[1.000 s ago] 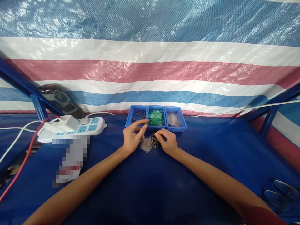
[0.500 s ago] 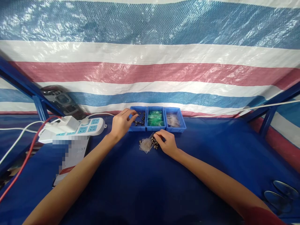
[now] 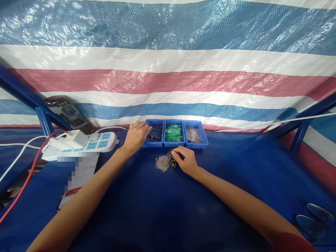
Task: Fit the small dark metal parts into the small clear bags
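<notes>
My left hand (image 3: 137, 135) is at the left rim of the left blue bin (image 3: 153, 144), fingers curled close together. Its fingertips are partly hidden, and what they hold cannot be made out. Inside that bin lie several small dark screw-like pieces (image 3: 156, 137). My right hand (image 3: 186, 160) rests on the table in front of the bins, thumb and forefinger pinched. Anything between those fingertips is too small to name. Beside them sits a pile of small dark pieces (image 3: 173, 163), touching a small clear plastic bag (image 3: 163, 163) on its left.
The middle bin (image 3: 174, 144) holds green packets (image 3: 173, 130); the right bin (image 3: 196, 145) holds clear packets (image 3: 193, 134). A white power strip (image 3: 111, 141) with cables and a phone (image 3: 84, 171) lie left. Glasses (image 3: 311, 220) lie at the right front edge.
My left hand has drawn back a little left, from above the left bin to its rim, and its finger gap has narrowed. The right hand stays nearly in place.
</notes>
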Demonstrator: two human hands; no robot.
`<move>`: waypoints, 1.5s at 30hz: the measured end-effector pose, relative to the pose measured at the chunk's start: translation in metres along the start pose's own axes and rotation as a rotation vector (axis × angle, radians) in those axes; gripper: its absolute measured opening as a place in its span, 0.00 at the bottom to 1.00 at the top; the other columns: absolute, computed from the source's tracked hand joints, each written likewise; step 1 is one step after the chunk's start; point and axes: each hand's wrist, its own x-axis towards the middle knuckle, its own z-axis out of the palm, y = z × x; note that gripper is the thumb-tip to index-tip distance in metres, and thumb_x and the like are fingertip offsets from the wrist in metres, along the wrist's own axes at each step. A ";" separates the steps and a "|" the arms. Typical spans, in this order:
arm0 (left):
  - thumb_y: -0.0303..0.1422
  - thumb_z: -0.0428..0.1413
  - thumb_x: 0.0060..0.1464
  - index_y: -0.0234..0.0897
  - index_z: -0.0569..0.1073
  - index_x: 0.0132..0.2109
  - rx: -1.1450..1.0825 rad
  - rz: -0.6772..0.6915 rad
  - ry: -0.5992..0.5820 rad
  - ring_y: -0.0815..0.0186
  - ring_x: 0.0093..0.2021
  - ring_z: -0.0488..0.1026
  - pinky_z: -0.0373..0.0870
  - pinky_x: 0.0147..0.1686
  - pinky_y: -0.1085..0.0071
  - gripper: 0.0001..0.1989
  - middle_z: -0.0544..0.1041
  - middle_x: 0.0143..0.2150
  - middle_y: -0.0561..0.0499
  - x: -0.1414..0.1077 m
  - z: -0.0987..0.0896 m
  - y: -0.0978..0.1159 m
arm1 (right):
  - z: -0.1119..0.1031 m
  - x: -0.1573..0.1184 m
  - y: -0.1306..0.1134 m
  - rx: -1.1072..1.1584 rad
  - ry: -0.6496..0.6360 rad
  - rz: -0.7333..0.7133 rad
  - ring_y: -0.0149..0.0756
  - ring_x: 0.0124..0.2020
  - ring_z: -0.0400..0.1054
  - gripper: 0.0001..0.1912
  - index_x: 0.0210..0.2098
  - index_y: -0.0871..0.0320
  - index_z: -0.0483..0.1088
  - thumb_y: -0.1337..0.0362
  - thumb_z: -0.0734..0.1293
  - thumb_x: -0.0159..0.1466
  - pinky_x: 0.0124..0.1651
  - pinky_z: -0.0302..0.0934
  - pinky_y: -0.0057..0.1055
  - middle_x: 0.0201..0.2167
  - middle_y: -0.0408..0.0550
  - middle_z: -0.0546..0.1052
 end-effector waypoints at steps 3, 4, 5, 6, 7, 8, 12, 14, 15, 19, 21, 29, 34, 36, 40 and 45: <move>0.36 0.48 0.61 0.36 0.72 0.33 -0.003 -0.009 -0.041 0.56 0.40 0.69 0.61 0.39 0.63 0.13 0.75 0.35 0.43 0.006 0.000 -0.008 | -0.001 0.000 -0.001 0.002 -0.011 0.002 0.30 0.23 0.62 0.13 0.29 0.59 0.69 0.61 0.59 0.66 0.28 0.57 0.28 0.22 0.44 0.68; 0.35 0.49 0.60 0.36 0.72 0.34 -0.025 -0.015 -0.062 0.57 0.40 0.69 0.61 0.39 0.63 0.11 0.76 0.34 0.44 0.009 -0.002 -0.011 | -0.001 0.000 -0.001 0.004 -0.016 0.002 0.30 0.23 0.62 0.13 0.29 0.59 0.69 0.62 0.59 0.66 0.28 0.57 0.28 0.22 0.44 0.69; 0.35 0.50 0.59 0.36 0.72 0.35 -0.057 -0.023 -0.083 0.57 0.39 0.70 0.62 0.40 0.64 0.10 0.76 0.34 0.45 0.011 -0.003 -0.014 | -0.001 0.000 -0.001 0.006 -0.021 0.003 0.30 0.23 0.62 0.13 0.29 0.59 0.69 0.62 0.59 0.66 0.28 0.57 0.28 0.22 0.44 0.69; 0.34 0.50 0.59 0.35 0.72 0.36 -0.096 -0.033 -0.105 0.59 0.37 0.70 0.62 0.40 0.64 0.09 0.76 0.33 0.46 0.014 -0.005 -0.017 | -0.001 0.000 -0.001 0.007 -0.025 0.005 0.30 0.23 0.62 0.13 0.29 0.59 0.69 0.62 0.59 0.66 0.29 0.57 0.28 0.22 0.44 0.69; 0.34 0.51 0.58 0.35 0.73 0.36 -0.134 -0.044 -0.122 0.60 0.36 0.71 0.63 0.40 0.65 0.08 0.76 0.33 0.47 0.016 -0.008 -0.019 | 0.000 0.000 0.000 0.008 -0.025 0.006 0.30 0.23 0.62 0.13 0.29 0.59 0.70 0.62 0.59 0.66 0.29 0.57 0.28 0.22 0.44 0.69; 0.34 0.51 0.58 0.35 0.73 0.37 -0.167 -0.054 -0.133 0.61 0.35 0.71 0.64 0.39 0.66 0.08 0.77 0.33 0.47 0.017 -0.010 -0.022 | 0.000 0.000 0.000 0.008 -0.023 0.005 0.30 0.24 0.62 0.13 0.29 0.59 0.70 0.61 0.59 0.66 0.29 0.57 0.28 0.23 0.44 0.69; 0.34 0.53 0.55 0.35 0.74 0.38 -0.235 -0.076 -0.165 0.63 0.34 0.73 0.65 0.38 0.70 0.08 0.77 0.33 0.49 0.020 -0.015 -0.023 | 0.001 0.000 0.000 0.008 -0.009 0.001 0.30 0.24 0.62 0.14 0.29 0.59 0.70 0.61 0.59 0.66 0.29 0.57 0.27 0.23 0.44 0.70; 0.34 0.53 0.54 0.35 0.75 0.38 -0.256 -0.038 -0.222 0.63 0.35 0.74 0.66 0.38 0.70 0.09 0.78 0.34 0.49 0.019 -0.013 -0.021 | 0.001 0.000 -0.001 0.005 -0.013 0.002 0.30 0.23 0.62 0.13 0.29 0.59 0.70 0.61 0.59 0.66 0.29 0.57 0.28 0.23 0.44 0.69; 0.34 0.53 0.54 0.35 0.75 0.39 -0.258 -0.013 -0.254 0.63 0.35 0.74 0.66 0.39 0.71 0.09 0.78 0.34 0.49 0.018 -0.011 -0.021 | 0.000 0.000 -0.001 0.003 -0.015 0.001 0.30 0.24 0.62 0.13 0.29 0.59 0.70 0.62 0.59 0.66 0.29 0.57 0.28 0.23 0.44 0.69; 0.32 0.52 0.54 0.37 0.76 0.40 -0.196 0.048 -0.343 0.62 0.38 0.74 0.66 0.42 0.69 0.10 0.79 0.37 0.48 0.017 -0.002 -0.022 | 0.000 0.001 -0.001 0.000 -0.021 -0.005 0.31 0.24 0.63 0.13 0.29 0.59 0.69 0.61 0.59 0.66 0.29 0.57 0.28 0.23 0.45 0.69; 0.31 0.51 0.54 0.38 0.76 0.39 -0.164 0.072 -0.370 0.61 0.40 0.74 0.66 0.44 0.68 0.10 0.79 0.37 0.48 0.017 0.000 -0.023 | -0.001 0.001 -0.001 0.002 -0.026 -0.004 0.31 0.24 0.63 0.14 0.29 0.59 0.69 0.61 0.59 0.66 0.29 0.57 0.28 0.23 0.45 0.69; 0.29 0.52 0.53 0.38 0.76 0.38 -0.081 0.125 -0.442 0.61 0.39 0.74 0.65 0.45 0.66 0.08 0.79 0.36 0.49 0.018 -0.005 -0.019 | -0.001 0.000 0.000 0.008 -0.027 -0.003 0.30 0.24 0.62 0.11 0.29 0.59 0.69 0.63 0.60 0.66 0.29 0.57 0.28 0.23 0.44 0.69; 0.29 0.52 0.53 0.38 0.76 0.38 -0.067 0.134 -0.458 0.61 0.38 0.74 0.65 0.43 0.67 0.08 0.78 0.36 0.48 0.018 -0.004 -0.020 | -0.001 0.001 -0.001 0.013 -0.035 -0.006 0.30 0.24 0.63 0.11 0.30 0.59 0.69 0.63 0.59 0.66 0.29 0.57 0.28 0.23 0.44 0.69; 0.29 0.52 0.53 0.38 0.76 0.38 -0.064 0.139 -0.453 0.61 0.38 0.73 0.65 0.43 0.67 0.08 0.78 0.36 0.48 0.018 -0.004 -0.019 | -0.001 0.001 -0.001 0.009 -0.034 -0.005 0.30 0.24 0.63 0.12 0.30 0.59 0.69 0.62 0.59 0.66 0.29 0.57 0.28 0.23 0.45 0.69; 0.29 0.51 0.54 0.37 0.76 0.38 -0.060 0.153 -0.449 0.61 0.38 0.73 0.65 0.43 0.67 0.08 0.78 0.36 0.48 0.018 -0.005 -0.017 | 0.000 0.001 0.000 0.004 -0.032 -0.002 0.30 0.24 0.62 0.12 0.30 0.59 0.69 0.62 0.59 0.66 0.29 0.57 0.28 0.23 0.44 0.69; 0.29 0.51 0.54 0.37 0.76 0.38 -0.078 0.153 -0.450 0.61 0.39 0.74 0.65 0.43 0.67 0.09 0.78 0.36 0.48 0.018 -0.005 -0.017 | -0.001 0.001 0.000 0.004 -0.029 -0.005 0.30 0.24 0.63 0.12 0.29 0.59 0.69 0.63 0.60 0.66 0.29 0.57 0.28 0.23 0.44 0.69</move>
